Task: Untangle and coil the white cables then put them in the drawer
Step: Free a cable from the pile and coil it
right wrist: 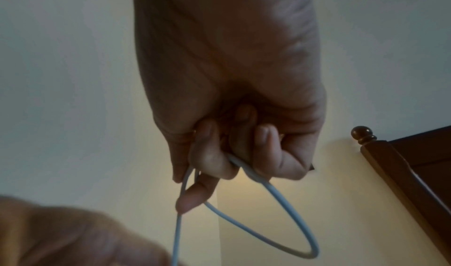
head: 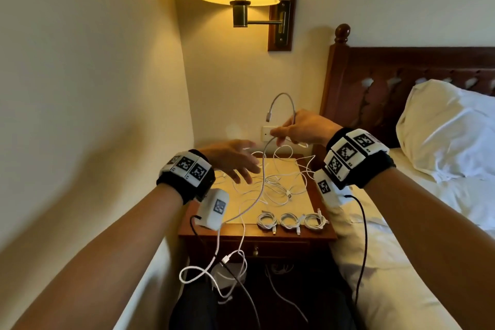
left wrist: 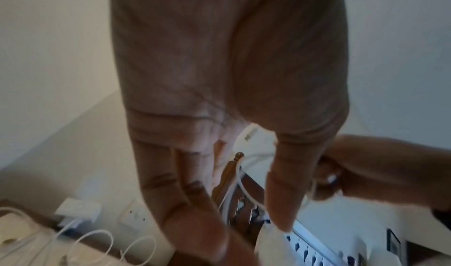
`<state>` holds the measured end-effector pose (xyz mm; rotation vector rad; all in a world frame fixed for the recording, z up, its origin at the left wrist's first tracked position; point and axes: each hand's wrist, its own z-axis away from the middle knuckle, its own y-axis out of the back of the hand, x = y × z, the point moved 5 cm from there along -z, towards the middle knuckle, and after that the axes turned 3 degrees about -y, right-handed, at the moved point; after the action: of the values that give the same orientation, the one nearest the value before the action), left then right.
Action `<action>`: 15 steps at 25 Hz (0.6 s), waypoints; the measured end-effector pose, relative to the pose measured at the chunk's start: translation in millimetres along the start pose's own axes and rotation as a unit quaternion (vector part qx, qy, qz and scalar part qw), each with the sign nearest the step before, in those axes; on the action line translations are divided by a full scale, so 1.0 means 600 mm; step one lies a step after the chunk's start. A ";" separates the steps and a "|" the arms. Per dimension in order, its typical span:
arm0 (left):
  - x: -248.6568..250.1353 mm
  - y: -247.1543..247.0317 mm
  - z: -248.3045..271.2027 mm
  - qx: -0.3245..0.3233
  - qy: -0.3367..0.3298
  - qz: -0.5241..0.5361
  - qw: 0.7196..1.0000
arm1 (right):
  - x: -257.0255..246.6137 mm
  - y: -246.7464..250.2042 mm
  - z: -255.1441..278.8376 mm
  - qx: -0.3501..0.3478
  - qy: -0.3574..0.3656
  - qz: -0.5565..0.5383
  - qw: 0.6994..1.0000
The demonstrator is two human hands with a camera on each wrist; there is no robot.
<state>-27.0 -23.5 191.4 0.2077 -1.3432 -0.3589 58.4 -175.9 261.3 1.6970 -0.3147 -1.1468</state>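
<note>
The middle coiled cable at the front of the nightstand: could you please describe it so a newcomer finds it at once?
Find the wooden nightstand beside the bed. Along its front edge lie three small white coils in a row; take the middle coil. Unlike the loose tangle behind it, it is neatly wound, with a coil on either side.

nightstand (head: 316, 233) bears tangled cables (head: 278, 185), three coils (head: 290, 221).

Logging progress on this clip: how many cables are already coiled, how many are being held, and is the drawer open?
Coiled cables on the nightstand front edge: 3 ()
Cable held in the right hand: 1
Loose tangle behind them: 1 pile, strands too knotted to count
Closed drawer: 1
Left hand: empty
Total countable cables: 4
</note>
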 end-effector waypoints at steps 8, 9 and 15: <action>-0.221 -0.092 -0.029 0.112 0.051 -0.198 0.972 | 0.018 -0.017 0.005 0.012 -0.012 -0.032 0.999; -0.243 -0.090 -0.027 0.153 0.076 -0.192 0.966 | 0.023 -0.020 0.002 0.020 -0.013 -0.036 0.999; -0.191 -0.082 -0.018 0.190 -0.001 -0.014 0.982 | 0.103 -0.142 -0.009 -0.052 -0.066 0.055 0.995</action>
<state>-43.8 -27.5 67.5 0.5438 -1.4033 -0.1218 68.8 -176.3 156.4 1.4974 -0.4194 -1.1758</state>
